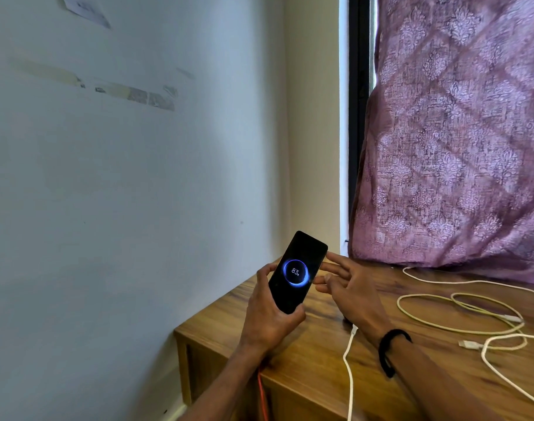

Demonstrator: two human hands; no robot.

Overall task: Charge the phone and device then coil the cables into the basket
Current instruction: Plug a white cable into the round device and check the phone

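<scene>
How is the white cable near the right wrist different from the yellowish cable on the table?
The white cable hangs over the table's front edge in one line; the yellowish cable lies in a loose loop on the table. The white cable looks thicker and paler. Both lie uncoiled, held by neither hand.

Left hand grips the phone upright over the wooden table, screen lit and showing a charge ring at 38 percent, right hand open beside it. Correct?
Not quite. In the head view the phone, gripped by the left hand, reads 83 percent, not 38. The rest stands: right hand open beside it, over the wooden table.
</scene>
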